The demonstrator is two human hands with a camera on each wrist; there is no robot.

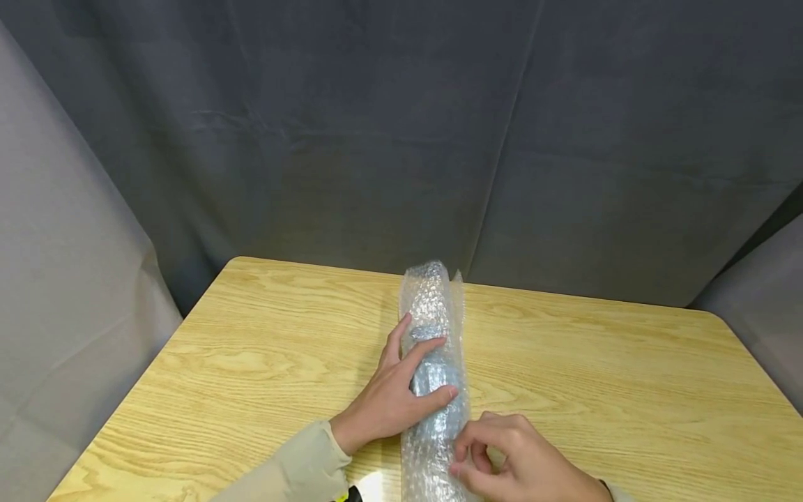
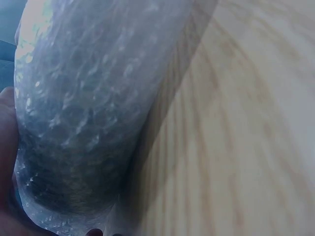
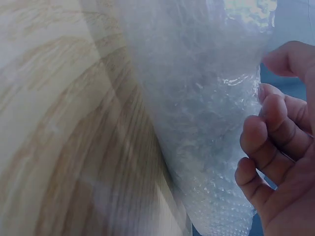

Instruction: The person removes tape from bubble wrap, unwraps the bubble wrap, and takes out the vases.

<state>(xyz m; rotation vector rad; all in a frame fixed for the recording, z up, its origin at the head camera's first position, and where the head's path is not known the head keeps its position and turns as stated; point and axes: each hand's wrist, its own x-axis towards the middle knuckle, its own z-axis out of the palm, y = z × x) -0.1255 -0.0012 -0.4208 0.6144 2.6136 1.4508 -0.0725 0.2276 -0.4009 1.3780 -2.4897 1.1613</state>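
Observation:
A long bundle of bubble wrap [image 1: 433, 432] lies lengthwise on the wooden table, running from the near side toward the far edge. Something bluish shows dimly through its layers; its kind is hidden. My left hand [image 1: 401, 397] rests across the bundle with fingers spread and the thumb lying over the top. By the near right side of the wrap is my right hand [image 1: 511, 453], its fingers loosely bent. In the right wrist view, the right fingers [image 3: 256, 135] are at the side of the bubble wrap [image 3: 206, 118], with a gap between thumb and forefinger and nothing visible pinched there.
The wood-grain table [image 1: 602, 369] spreads to both sides of the bundle. Behind it hangs a dark grey curtain [image 1: 376, 139], with a lighter grey cloth [image 1: 69, 279] at the left. A small black and yellow item [image 1: 351, 495] shows beside the left sleeve.

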